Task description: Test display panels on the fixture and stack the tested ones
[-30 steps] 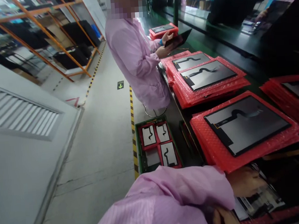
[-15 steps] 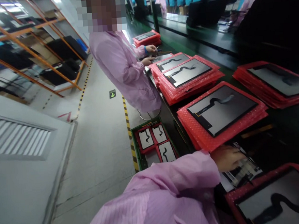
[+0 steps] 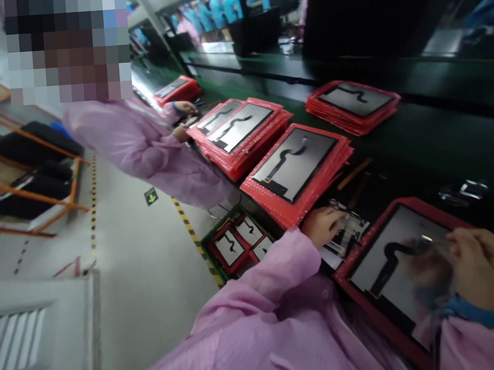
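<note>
My left hand (image 3: 323, 224) is closed at the left edge of a small panel with parts on it (image 3: 348, 235), its fingers bent and partly blurred. On the right, my right hand (image 3: 481, 264), with a blue band at the wrist, is pinched over a large grey screen (image 3: 395, 279) with a curved black flex cable. Something thin and clear seems to be between its fingertips, too faint to make out. That screen lies on red bubble wrap (image 3: 404, 202) in front of me.
Stacks of screens on red wrap stand beyond (image 3: 282, 208), (image 3: 245, 165) and at the back (image 3: 353, 124). A yellowish strip (image 3: 354, 173) and shiny clear bits (image 3: 463, 192) lie on the dark bench. Below left is a green crate (image 3: 205, 253); a person in pink (image 3: 143, 153) works beyond.
The view has swung right, so the bench things appear further left. My right hand has come into view over the near screen. My left hand remains at the small panel.
</note>
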A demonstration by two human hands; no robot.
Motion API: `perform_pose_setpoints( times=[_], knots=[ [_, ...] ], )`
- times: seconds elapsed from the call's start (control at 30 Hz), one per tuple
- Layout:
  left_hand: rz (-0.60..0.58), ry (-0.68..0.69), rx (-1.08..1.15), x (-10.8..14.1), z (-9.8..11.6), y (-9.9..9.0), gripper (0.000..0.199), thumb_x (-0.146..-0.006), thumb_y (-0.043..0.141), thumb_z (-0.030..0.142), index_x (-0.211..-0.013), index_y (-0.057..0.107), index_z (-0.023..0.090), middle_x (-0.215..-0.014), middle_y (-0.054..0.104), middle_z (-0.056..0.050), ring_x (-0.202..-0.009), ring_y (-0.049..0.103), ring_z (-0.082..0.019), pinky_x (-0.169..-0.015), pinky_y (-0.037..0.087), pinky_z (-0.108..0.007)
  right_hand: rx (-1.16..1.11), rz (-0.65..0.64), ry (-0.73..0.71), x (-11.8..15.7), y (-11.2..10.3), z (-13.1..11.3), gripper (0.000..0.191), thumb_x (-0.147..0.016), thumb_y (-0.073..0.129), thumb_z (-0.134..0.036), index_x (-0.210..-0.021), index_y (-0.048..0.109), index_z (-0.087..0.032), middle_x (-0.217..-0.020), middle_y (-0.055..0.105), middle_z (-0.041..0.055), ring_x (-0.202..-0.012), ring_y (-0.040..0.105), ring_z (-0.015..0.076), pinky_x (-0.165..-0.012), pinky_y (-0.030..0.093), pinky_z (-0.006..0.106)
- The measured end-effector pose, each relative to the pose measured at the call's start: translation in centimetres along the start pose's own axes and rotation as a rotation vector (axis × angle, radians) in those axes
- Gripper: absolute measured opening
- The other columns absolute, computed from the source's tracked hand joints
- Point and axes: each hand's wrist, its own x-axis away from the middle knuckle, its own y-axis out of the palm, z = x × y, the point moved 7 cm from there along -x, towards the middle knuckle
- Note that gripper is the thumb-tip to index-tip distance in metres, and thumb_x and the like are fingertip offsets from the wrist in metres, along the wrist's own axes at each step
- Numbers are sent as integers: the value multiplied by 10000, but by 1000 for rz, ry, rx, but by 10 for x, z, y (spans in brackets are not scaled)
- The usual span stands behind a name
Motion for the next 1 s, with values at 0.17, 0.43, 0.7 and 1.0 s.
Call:
perform_pose_setpoints(
  times=[0.17,0.43,0.7,1.0],
  knots=[
    [42,18,18,3,1,-3,286,-934,489,109,-1112,707,157,-998,717,-84,-981,670,-197,-935,541,-338,137,48,35,2,0,-16,202,-815,486,-433,-769,512,-237,-797,618,142,-825,578,282,-821,460,454],
    [-66,21,14,4,5,-9,282,-948,509,154,-1171,679,176,-1044,683,-89,-1027,656,-205,-956,549,-354,20,-72,62,4,17,-4,312,-756,545,-506,-896,556,-227,-778,625,67,-764,584,249,-838,488,464],
    [-89,-47,-123,-22,23,-15,286,-970,528,239,-1217,647,155,-1083,633,-102,-1088,583,-246,-1007,509,-400,-146,-221,53,11,30,-15,290,-806,573,-495,-929,599,-233,-751,693,28,-723,673,215,-746,509,363],
    [-191,-132,-305,-47,31,4,404,-973,538,345,-1327,553,150,-1236,585,-143,-1187,497,-320,-994,449,-470,-181,-301,-15,16,39,-23,292,-812,585,-422,-1019,623,-221,-755,698,22,-670,647,191,-676,493,338]
  ],
)
